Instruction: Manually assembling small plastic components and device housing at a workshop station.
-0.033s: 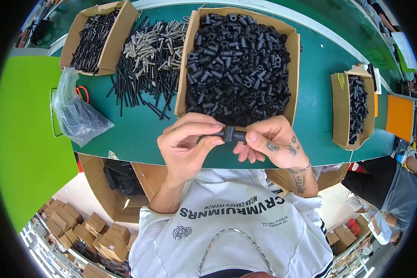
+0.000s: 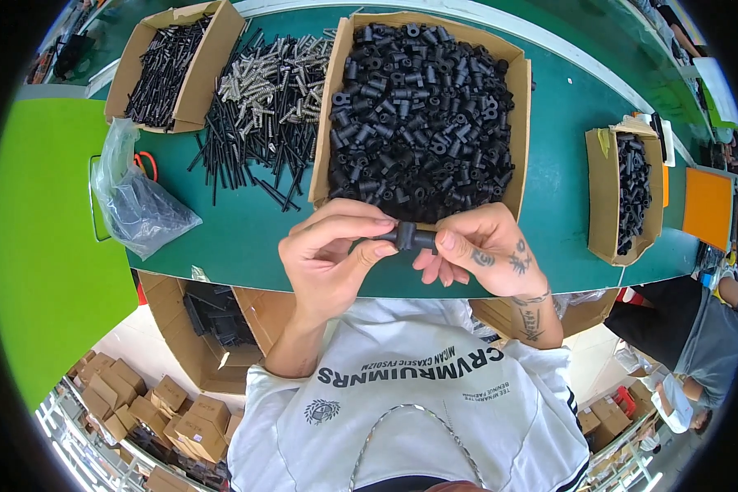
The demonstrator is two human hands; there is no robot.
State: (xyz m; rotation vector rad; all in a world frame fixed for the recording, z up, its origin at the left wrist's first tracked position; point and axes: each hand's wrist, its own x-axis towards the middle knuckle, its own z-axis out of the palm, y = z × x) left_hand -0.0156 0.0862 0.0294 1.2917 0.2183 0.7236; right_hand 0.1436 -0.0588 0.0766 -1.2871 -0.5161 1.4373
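A black plastic fitting point(image 2: 407, 236) is held level between my two hands, over the near edge of the green table. My left hand point(image 2: 330, 250) pinches its left end between thumb and fingertips. At the other end, my right hand point(image 2: 485, 250) is closed with thumb and forefinger on the fitting, and its lower fingers curl underneath. The ends of the fitting are partly hidden by my fingers. Just beyond my hands stands a large cardboard box point(image 2: 520, 123) heaped with similar black plastic fittings point(image 2: 422, 115).
Black screws and silver springs point(image 2: 275, 86) lie piled left of the large box. Behind them is a carton of black screws point(image 2: 168, 74). A clear plastic bag point(image 2: 143, 213) and red-handled scissors point(image 2: 146, 164) lie at left. A small carton of black parts point(image 2: 631, 197) stands at right.
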